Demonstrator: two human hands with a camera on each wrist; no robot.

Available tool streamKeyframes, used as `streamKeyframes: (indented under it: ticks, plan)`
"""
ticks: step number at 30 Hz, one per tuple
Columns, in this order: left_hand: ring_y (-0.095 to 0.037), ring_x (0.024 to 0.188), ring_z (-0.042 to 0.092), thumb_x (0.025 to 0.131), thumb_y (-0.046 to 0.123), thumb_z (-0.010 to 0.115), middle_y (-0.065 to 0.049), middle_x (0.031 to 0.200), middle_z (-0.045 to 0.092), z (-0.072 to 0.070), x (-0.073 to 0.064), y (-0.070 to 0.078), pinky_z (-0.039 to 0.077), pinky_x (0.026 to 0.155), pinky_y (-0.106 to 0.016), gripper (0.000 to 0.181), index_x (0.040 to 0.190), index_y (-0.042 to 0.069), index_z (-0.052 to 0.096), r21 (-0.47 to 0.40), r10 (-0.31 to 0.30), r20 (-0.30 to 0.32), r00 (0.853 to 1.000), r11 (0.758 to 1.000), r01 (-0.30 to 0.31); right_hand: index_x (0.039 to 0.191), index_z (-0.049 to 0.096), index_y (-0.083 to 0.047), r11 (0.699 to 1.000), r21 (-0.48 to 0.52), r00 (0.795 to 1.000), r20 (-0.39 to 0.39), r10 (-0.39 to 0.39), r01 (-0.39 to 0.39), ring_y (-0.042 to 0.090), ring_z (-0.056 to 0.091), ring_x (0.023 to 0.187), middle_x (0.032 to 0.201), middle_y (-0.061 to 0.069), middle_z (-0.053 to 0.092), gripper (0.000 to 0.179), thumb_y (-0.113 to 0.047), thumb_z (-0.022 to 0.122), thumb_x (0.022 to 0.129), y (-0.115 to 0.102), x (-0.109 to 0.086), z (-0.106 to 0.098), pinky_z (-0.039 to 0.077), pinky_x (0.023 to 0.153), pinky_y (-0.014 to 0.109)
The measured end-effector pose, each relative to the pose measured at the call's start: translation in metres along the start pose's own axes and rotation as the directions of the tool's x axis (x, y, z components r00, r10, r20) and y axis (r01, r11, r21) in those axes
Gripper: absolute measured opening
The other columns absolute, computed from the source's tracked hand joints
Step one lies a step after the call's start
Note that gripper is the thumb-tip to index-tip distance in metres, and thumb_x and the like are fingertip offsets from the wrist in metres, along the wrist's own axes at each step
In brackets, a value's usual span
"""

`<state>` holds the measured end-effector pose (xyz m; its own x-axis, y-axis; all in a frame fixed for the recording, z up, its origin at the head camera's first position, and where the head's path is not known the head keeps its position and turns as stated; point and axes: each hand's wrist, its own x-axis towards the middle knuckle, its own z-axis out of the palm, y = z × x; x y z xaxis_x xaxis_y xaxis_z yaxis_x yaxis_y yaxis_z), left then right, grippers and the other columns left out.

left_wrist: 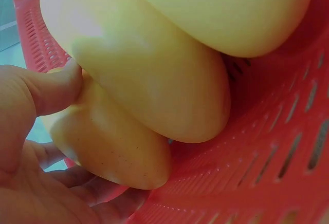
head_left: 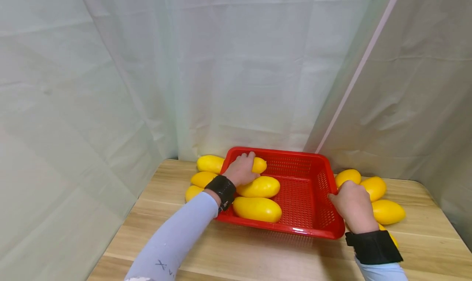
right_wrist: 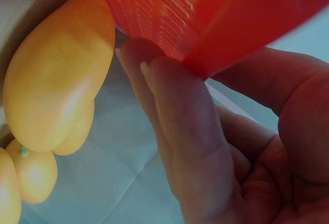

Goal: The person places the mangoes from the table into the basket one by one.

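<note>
A red plastic basket [head_left: 296, 199] with slotted walls holds three yellow mangoes along its left side. My left hand [head_left: 241, 169] reaches over the basket's left wall and grips the farthest mango [head_left: 259, 165]. In the left wrist view, the thumb lies on one side of this mango [left_wrist: 115, 139] and the fingers on the other. The middle mango [head_left: 263, 186] and the nearest mango [head_left: 258, 209] lie side by side in front of it. My right hand [head_left: 354, 205] holds the basket's right rim, thumb at the inner side and fingers against the outside wall [right_wrist: 169, 8].
Three mangoes [head_left: 210, 164] lie on the wooden table [head_left: 254, 252] left of the basket, partly hidden by it and the left arm. Several more mangoes [head_left: 388, 212] lie to the right, around the right hand. Pale curtains [head_left: 250, 88] hang behind the table.
</note>
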<state>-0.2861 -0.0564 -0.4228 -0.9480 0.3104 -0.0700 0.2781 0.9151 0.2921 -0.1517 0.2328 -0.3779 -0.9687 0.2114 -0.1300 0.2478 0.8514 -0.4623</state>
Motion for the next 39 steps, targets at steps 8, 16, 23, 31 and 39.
streamKeyframes:
  ticks: [8, 16, 23, 31, 39]
  plan:
    - [-0.024, 0.105, 0.047, 0.078, 0.045, 0.07, -0.009, 0.124, 0.046, -0.001, -0.003, 0.0, 0.047, 0.097, -0.04, 0.076, 0.136, 0.016, 0.03, 0.002, -0.002, 0.02, 1.0, 1.0, 0.002, 0.088, 0.059, 0.01, 1.0, 0.001, 1.0, -0.008, -0.011, 0.011, 0.02, 0.056, 0.05, 0.066, 0.014, 0.063, 0.032, -0.019, 0.069, 0.082, -0.001, -0.001, 0.0, 0.053, 0.049, 0.032]
    - [-0.025, 0.109, 0.047, 0.08, 0.045, 0.069, -0.01, 0.129, 0.045, 0.002, -0.002, -0.001, 0.046, 0.098, -0.042, 0.076, 0.138, 0.017, 0.03, -0.006, -0.013, 0.029, 0.999, 1.0, 0.013, 0.088, 0.059, 0.01, 1.0, 0.003, 1.0, -0.006, -0.008, 0.008, 0.02, 0.056, 0.051, 0.066, 0.014, 0.062, 0.032, -0.02, 0.069, 0.082, -0.001, -0.001, 0.0, 0.053, 0.049, 0.032]
    - [-0.025, 0.111, 0.046, 0.081, 0.042, 0.069, -0.01, 0.132, 0.043, 0.001, -0.003, -0.001, 0.045, 0.099, -0.043, 0.078, 0.142, 0.017, 0.028, -0.015, -0.029, 0.033, 0.999, 0.999, 0.03, 0.088, 0.059, 0.01, 1.0, 0.004, 1.0, -0.008, -0.007, 0.007, 0.02, 0.056, 0.05, 0.065, 0.014, 0.062, 0.032, -0.02, 0.069, 0.082, 0.0, 0.0, 0.0, 0.053, 0.049, 0.032]
    - [-0.026, 0.11, 0.047, 0.081, 0.041, 0.068, -0.011, 0.131, 0.043, -0.002, -0.005, -0.001, 0.046, 0.098, -0.043, 0.079, 0.143, 0.016, 0.027, 0.009, -0.019, 0.029, 0.999, 1.0, 0.018, 0.088, 0.059, 0.01, 1.0, 0.005, 1.0, -0.009, -0.012, 0.012, 0.02, 0.055, 0.05, 0.064, 0.013, 0.062, 0.031, -0.019, 0.069, 0.082, 0.0, 0.0, -0.001, 0.052, 0.048, 0.031]
    - [-0.024, 0.108, 0.046, 0.079, 0.042, 0.07, -0.008, 0.127, 0.045, -0.015, -0.018, 0.003, 0.046, 0.097, -0.041, 0.077, 0.141, 0.016, 0.032, 0.007, 0.019, 0.014, 1.0, 1.0, -0.019, 0.086, 0.06, 0.009, 1.0, 0.003, 1.0, -0.01, -0.005, 0.005, 0.02, 0.055, 0.051, 0.063, 0.012, 0.061, 0.031, -0.02, 0.069, 0.082, 0.0, 0.0, 0.0, 0.052, 0.051, 0.032]
